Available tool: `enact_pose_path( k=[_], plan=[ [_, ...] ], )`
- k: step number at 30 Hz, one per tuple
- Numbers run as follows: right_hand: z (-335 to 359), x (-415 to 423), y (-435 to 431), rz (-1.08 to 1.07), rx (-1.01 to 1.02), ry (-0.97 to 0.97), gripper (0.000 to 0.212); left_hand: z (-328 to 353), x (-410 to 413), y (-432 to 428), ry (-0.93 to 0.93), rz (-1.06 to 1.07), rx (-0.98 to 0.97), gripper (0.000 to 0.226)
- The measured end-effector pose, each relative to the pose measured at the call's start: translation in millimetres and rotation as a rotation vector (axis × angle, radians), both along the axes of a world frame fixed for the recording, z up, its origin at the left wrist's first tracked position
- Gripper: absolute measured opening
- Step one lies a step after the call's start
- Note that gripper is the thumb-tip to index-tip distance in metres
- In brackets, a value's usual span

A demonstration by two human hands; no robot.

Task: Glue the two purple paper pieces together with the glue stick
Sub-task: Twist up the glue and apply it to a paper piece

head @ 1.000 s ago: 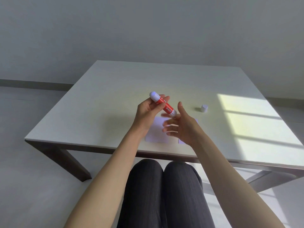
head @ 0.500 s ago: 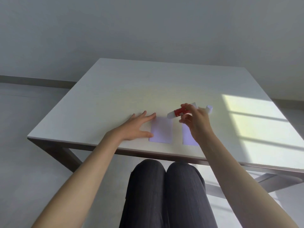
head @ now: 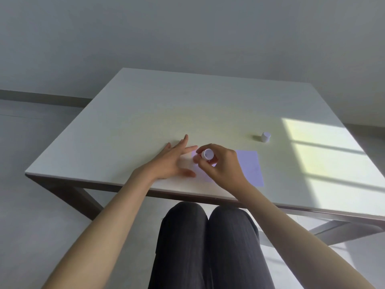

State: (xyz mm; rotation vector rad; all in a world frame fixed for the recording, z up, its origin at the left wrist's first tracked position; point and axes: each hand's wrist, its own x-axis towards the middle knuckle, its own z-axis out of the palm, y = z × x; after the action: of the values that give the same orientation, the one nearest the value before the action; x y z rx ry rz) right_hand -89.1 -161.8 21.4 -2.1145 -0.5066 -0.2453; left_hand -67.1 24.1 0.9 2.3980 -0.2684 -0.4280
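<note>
Two purple paper pieces lie near the front edge of the white table (head: 129,126). The right paper (head: 251,167) is fully uncovered. The left paper (head: 201,174) is mostly hidden under my hands. My left hand (head: 170,161) lies flat with fingers spread, pressing on the left paper's left side. My right hand (head: 220,163) grips the glue stick (head: 207,154) upright over the left paper; only its white rear end shows, and its tip is hidden by my fingers.
The glue stick's white cap (head: 265,136) stands on the table at the back right, beside a bright patch of sunlight (head: 325,155). My legs (head: 208,247) are below the table's front edge.
The glue stick passed from my left hand to my right hand, then swung leftwards down over the left paper. My left hand dropped flat onto the table beside that paper.
</note>
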Motion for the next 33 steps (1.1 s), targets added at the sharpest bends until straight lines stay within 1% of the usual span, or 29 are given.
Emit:
enact_pose_path(
  k=[1, 3, 5, 8, 10, 12, 14, 16, 18, 20, 22, 24, 26, 28, 33],
  plan=[
    [0.1, -2.9, -1.4, 0.030, 0.021, 0.055, 0.007, -0.5, -0.1, 0.3, 0.003, 0.002, 0.002, 0.107],
    [2.1, 1.0, -6.3, 0.069, 0.114, 0.179, 0.009, -0.6, -1.1, 1.2, 0.006, 0.010, -0.005, 0.108],
    [4.2, 14.0, -13.8, 0.005, 0.200, 0.226, 0.011, -0.8, -1.1, 1.6, -0.024, -0.004, -0.013, 0.111],
    [3.3, 25.0, -20.3, -0.146, 0.170, 0.167, 0.007, -1.0, -0.2, 2.2, -0.048, -0.021, -0.015, 0.108],
    [-0.1, 15.9, -19.3, -0.109, 0.094, 0.080, 0.011, -1.2, -0.2, 2.4, -0.026, -0.020, -0.011, 0.108],
    [-3.1, 0.4, -15.7, 0.012, 0.023, 0.013, 0.012, -1.1, -0.2, 1.5, 0.000, -0.016, -0.005, 0.107],
    [-0.8, -10.5, -15.5, 0.094, 0.023, 0.068, 0.011, -1.5, 0.4, 1.0, 0.004, -0.007, -0.004, 0.101],
    [4.8, -8.3, -19.9, 0.111, 0.035, 0.141, 0.009, -1.7, 0.7, 1.3, 0.000, -0.018, -0.010, 0.099],
    [9.0, -1.6, -26.6, 0.057, 0.095, 0.199, 0.006, -1.4, 0.0, 1.9, -0.014, -0.053, -0.010, 0.103],
    [11.4, 3.6, -33.1, -0.052, 0.099, 0.163, 0.007, -1.7, 0.6, 3.0, -0.045, -0.088, 0.004, 0.103],
    [10.8, 1.6, -38.5, -0.090, 0.056, 0.117, 0.008, -1.2, 1.3, 3.5, -0.067, -0.101, 0.025, 0.100],
    [9.0, -5.6, -41.7, 0.020, 0.049, 0.152, 0.006, -1.1, 2.0, 3.4, -0.074, -0.110, 0.044, 0.094],
    [8.4, -11.3, -45.9, 0.146, 0.068, 0.254, 0.003, -0.6, 2.0, 2.6, -0.077, -0.121, 0.056, 0.090],
    [9.3, -9.3, -51.4, 0.183, 0.100, 0.307, 0.003, 0.5, 1.6, 2.2, -0.082, -0.125, 0.058, 0.089],
    [9.5, -1.3, -58.4, 0.023, 0.166, 0.217, 0.006, 1.0, 0.2, 2.8, -0.100, -0.137, 0.070, 0.088]
  ],
)
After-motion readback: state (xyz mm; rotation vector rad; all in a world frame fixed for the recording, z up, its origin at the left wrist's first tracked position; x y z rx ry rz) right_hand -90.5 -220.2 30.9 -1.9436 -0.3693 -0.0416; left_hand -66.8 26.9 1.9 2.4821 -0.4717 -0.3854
